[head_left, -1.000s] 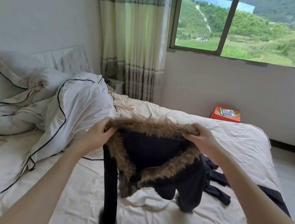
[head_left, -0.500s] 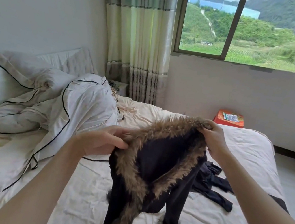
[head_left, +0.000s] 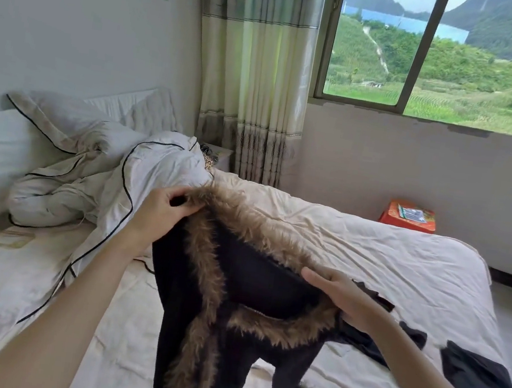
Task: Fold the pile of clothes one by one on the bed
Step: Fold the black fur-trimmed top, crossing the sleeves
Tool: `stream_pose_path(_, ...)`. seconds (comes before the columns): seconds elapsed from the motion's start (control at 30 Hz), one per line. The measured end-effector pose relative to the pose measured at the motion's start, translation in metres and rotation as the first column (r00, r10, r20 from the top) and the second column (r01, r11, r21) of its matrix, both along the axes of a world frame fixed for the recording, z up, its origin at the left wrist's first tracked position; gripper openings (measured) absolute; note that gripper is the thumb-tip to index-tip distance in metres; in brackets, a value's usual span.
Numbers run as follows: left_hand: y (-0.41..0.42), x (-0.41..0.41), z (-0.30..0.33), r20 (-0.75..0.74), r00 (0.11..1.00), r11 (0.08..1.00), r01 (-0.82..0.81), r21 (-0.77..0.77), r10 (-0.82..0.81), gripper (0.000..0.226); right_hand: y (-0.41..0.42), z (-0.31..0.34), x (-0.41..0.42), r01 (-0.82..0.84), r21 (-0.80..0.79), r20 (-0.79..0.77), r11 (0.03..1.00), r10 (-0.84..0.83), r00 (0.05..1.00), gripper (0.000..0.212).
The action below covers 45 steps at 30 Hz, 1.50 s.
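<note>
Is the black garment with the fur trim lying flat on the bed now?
No. The left hand holds the fur-trimmed black garment up by its collar, and it hangs down above the bed.

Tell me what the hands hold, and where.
Left hand pinches the black jacket by its fur trim; right hand lies flat on it.

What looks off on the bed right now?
No damage or spills. The bed is untidy: the white duvet is bunched at the head end, and dark clothes lie crumpled at the right edge. The fur-trimmed black garment hangs twisted between left hand and right hand.
</note>
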<state>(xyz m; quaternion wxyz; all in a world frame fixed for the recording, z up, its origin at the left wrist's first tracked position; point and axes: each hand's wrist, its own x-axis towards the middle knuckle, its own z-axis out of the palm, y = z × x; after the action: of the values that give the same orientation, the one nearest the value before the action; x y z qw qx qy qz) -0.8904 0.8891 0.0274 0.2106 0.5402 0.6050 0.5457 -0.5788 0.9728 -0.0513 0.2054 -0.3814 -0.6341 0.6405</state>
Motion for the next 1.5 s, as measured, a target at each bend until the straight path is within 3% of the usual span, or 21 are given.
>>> stream_pose_path(0.07,0.001,-0.011,-0.008,0.081,0.995,0.998,-0.064,-0.001,0.063,0.018,0.001,0.006,0.003,-0.156,-0.173,-0.171,0.972,0.127,0.977,0.041)
stream_pose_path(0.13,0.000,-0.022,-0.014,0.168,0.979,0.994,-0.112,-0.009,0.112,0.017,0.000,0.014,0.002,-0.292,-0.173,-0.274,0.941,0.239,0.932,0.033)
stream_pose_path(0.2,-0.002,-0.036,-0.017,0.225,0.961,0.987,-0.162,-0.018,0.162,0.014,-0.002,0.020,-0.001,-0.410,-0.140,-0.347,0.901,0.343,0.873,0.038)
stream_pose_path(0.3,-0.004,-0.055,-0.014,0.167,0.954,0.968,-0.251,-0.014,0.250,0.009,-0.009,0.021,-0.011,-0.479,-0.165,-0.409,0.862,0.382,0.829,0.055)
stream_pose_path(0.37,-0.007,-0.066,-0.012,0.010,0.931,0.930,-0.365,0.031,0.365,0.013,-0.016,0.014,-0.022,-0.432,-0.111,-0.272,0.895,0.390,0.879,0.047)
stream_pose_path(0.43,-0.015,-0.074,-0.009,-0.126,0.884,0.893,-0.445,0.072,0.450,0.020,-0.018,0.005,-0.032,-0.283,0.110,0.017,0.953,0.283,0.959,0.023)
stream_pose_path(0.5,-0.026,-0.079,-0.004,-0.191,0.890,0.910,-0.408,0.073,0.414,0.019,-0.013,0.004,-0.041,-0.133,0.269,0.091,0.954,0.112,0.989,0.014)
stream_pose_path(0.63,-0.054,-0.089,0.001,-0.226,0.936,0.956,-0.287,-0.050,0.269,0.012,-0.003,0.026,-0.065,-0.012,0.350,0.065,0.937,-0.011,0.998,0.026)
stream_pose_path(0.7,-0.075,-0.097,0.002,-0.131,0.969,0.963,-0.229,-0.141,0.211,0.015,0.001,0.032,-0.081,0.011,0.289,0.008,0.957,-0.014,1.000,0.033)
stream_pose_path(0.77,-0.098,-0.112,-0.002,-0.062,0.987,0.954,-0.157,-0.254,0.147,0.022,0.005,0.036,-0.097,0.032,0.125,-0.093,0.992,-0.020,0.995,0.030)
stream_pose_path(0.83,-0.124,-0.125,-0.003,0.045,0.998,0.934,-0.031,-0.356,0.050,0.032,0.009,0.044,-0.110,-0.011,-0.031,-0.182,0.999,0.005,0.983,0.022)
stream_pose_path(0.9,-0.146,-0.130,-0.001,0.134,0.990,0.930,0.081,-0.359,-0.035,0.038,0.012,0.053,-0.117,-0.155,-0.121,-0.270,0.980,0.118,0.956,0.028)
stream_pose_path(1.0,-0.164,-0.127,0.001,-0.019,1.000,0.954,0.007,-0.300,-0.013,0.030,0.008,0.055,-0.122,-0.339,-0.128,-0.299,0.932,0.289,0.909,0.027)
stream_pose_path(1.07,-0.172,-0.125,-0.003,-0.009,0.997,0.958,-0.081,-0.275,0.082,0.026,0.000,0.049,-0.126,-0.352,0.016,-0.181,0.936,0.349,0.919,0.023)
stream_pose_path(1.1,-0.177,-0.124,-0.006,-0.015,0.990,0.955,-0.138,-0.264,0.139,0.024,-0.005,0.046,-0.128,-0.318,0.198,-0.047,0.927,0.333,0.942,0.018)
stream_pose_path(1.17,-0.191,-0.116,-0.011,-0.079,0.963,0.933,-0.271,-0.236,0.259,0.018,-0.014,0.039,-0.132,-0.272,0.564,0.208,0.780,0.185,0.960,0.014)
stream_pose_path(1.2,-0.198,-0.111,-0.014,-0.127,0.937,0.913,-0.345,-0.216,0.324,0.019,-0.020,0.037,-0.133,-0.270,0.659,0.254,0.702,0.130,0.958,0.016)
stream_pose_path(1.33,-0.228,-0.081,-0.029,-0.175,0.845,0.843,-0.526,-0.113,0.504,0.034,-0.045,0.029,-0.122,-0.209,0.794,0.163,0.571,0.131,0.978,0.022)
stream_pose_path(1.43,-0.247,-0.058,-0.050,-0.152,0.777,0.777,-0.625,-0.077,0.610,0.021,-0.065,0.023,-0.114,-0.159,0.846,0.115,0.510,0.117,0.986,0.014)
stream_pose_path(1.5,-0.261,-0.043,-0.068,-0.134,0.735,0.721,-0.678,-0.144,0.665,0.027,-0.082,0.016,-0.109,-0.135,0.820,0.096,0.556,0.098,0.990,0.015)
